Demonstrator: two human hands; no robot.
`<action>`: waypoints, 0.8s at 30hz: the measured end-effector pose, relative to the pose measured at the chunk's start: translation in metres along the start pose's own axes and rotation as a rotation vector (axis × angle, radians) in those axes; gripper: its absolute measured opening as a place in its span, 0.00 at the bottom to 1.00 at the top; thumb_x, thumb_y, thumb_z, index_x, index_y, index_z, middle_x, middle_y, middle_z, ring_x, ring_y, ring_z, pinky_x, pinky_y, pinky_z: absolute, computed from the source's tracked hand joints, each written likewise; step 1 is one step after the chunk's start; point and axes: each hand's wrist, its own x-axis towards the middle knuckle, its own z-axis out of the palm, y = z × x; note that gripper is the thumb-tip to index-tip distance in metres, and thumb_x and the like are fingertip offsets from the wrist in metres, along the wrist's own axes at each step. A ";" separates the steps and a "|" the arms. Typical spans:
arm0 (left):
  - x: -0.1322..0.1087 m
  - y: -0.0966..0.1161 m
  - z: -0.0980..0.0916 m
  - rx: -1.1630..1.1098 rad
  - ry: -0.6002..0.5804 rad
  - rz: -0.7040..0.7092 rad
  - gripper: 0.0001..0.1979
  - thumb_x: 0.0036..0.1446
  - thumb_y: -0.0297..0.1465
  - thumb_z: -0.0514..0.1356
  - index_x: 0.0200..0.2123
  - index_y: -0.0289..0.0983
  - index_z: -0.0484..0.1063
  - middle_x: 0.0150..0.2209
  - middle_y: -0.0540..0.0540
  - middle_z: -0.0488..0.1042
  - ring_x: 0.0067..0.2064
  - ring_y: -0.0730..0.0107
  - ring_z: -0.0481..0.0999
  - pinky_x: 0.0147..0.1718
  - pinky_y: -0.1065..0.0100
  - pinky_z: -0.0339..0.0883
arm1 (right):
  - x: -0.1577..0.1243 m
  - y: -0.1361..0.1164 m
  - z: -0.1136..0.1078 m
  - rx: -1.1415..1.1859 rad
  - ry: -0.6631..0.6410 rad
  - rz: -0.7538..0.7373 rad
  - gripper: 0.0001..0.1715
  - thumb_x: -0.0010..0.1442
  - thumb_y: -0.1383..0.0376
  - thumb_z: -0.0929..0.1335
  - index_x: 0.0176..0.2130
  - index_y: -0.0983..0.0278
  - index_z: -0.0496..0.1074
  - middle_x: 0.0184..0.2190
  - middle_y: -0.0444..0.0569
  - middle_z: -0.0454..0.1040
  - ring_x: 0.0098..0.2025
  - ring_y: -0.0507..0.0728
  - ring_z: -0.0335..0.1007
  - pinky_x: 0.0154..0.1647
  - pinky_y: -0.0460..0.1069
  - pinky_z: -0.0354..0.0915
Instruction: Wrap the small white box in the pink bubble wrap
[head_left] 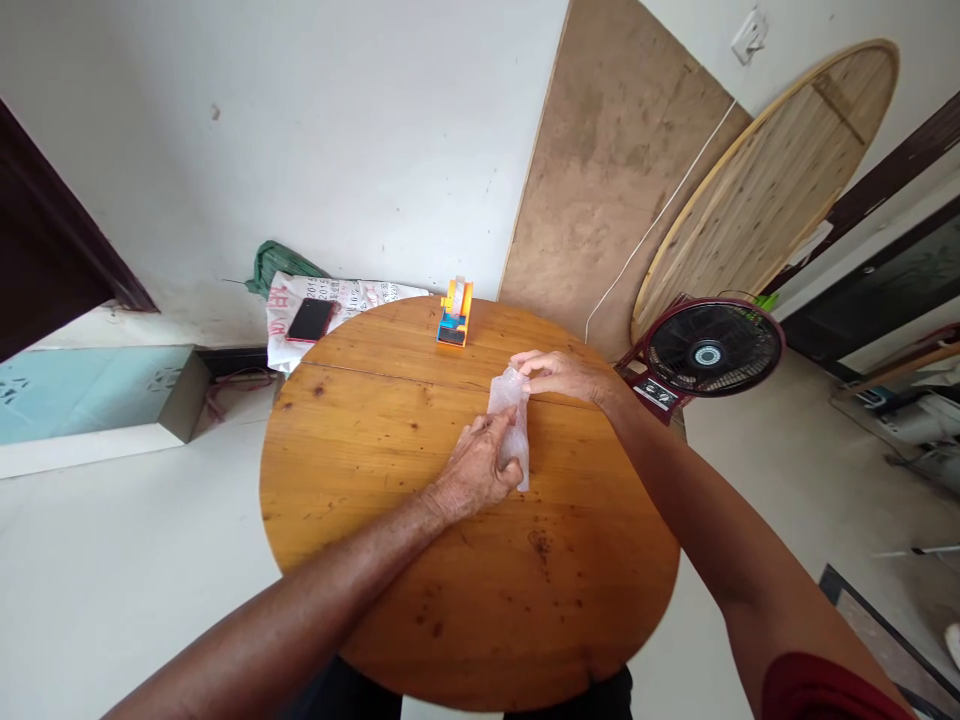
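Note:
A small, pale translucent plastic wrapped package (504,396) lies lengthwise on the round wooden table (360,450). My left hand (480,468) rests across its lower part, index finger stretched out and thumb apart, both touching the plastic. At the far end, my right hand (559,376) pinches the crumpled plastic between thumb and fingers. What is inside the wrapping cannot be made out. Beyond my hands, near the table's back edge, stands an orange and blue tape dispenser (454,318) with a roll of tape in it.
A dark phone-like object (310,319) lies on a printed white sack (360,292) behind the table's left edge. On the right stands a dark red fan (705,350). A round wooden board (780,190) and a plywood panel (607,150) lean against the wall.

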 end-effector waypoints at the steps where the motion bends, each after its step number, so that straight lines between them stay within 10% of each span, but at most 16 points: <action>1: 0.000 0.000 0.000 0.000 -0.004 -0.001 0.37 0.49 0.28 0.56 0.64 0.34 0.54 0.55 0.39 0.66 0.56 0.55 0.64 0.58 0.56 0.58 | 0.002 0.001 0.003 -0.008 0.014 0.008 0.08 0.52 0.60 0.71 0.32 0.61 0.78 0.58 0.48 0.68 0.59 0.63 0.64 0.60 0.56 0.56; 9: 0.000 0.001 0.001 0.028 0.021 -0.017 0.41 0.48 0.28 0.56 0.67 0.31 0.50 0.54 0.38 0.68 0.55 0.55 0.65 0.56 0.56 0.59 | 0.017 0.016 0.028 -0.073 0.136 0.072 0.10 0.51 0.61 0.70 0.23 0.64 0.72 0.40 0.49 0.74 0.47 0.59 0.67 0.50 0.52 0.60; 15: -0.004 0.004 -0.004 0.200 0.032 0.118 0.29 0.49 0.27 0.57 0.58 0.37 0.69 0.67 0.38 0.53 0.64 0.48 0.56 0.57 0.49 0.57 | 0.023 0.039 0.042 -0.120 0.257 0.016 0.11 0.49 0.62 0.70 0.20 0.64 0.66 0.26 0.43 0.68 0.35 0.54 0.64 0.41 0.49 0.60; 18: -0.005 0.007 -0.007 0.247 -0.027 0.141 0.25 0.53 0.28 0.54 0.55 0.36 0.72 0.64 0.39 0.62 0.65 0.49 0.55 0.59 0.49 0.55 | 0.020 0.045 0.050 -0.035 0.341 0.079 0.10 0.48 0.62 0.71 0.32 0.63 0.70 0.30 0.43 0.71 0.36 0.54 0.66 0.40 0.48 0.62; 24: -0.006 0.008 -0.007 0.259 -0.035 0.141 0.24 0.55 0.28 0.53 0.55 0.36 0.72 0.59 0.40 0.69 0.64 0.52 0.59 0.58 0.52 0.56 | 0.010 0.035 0.062 0.216 0.356 0.312 0.44 0.48 0.60 0.73 0.60 0.65 0.58 0.39 0.49 0.74 0.39 0.56 0.71 0.42 0.50 0.65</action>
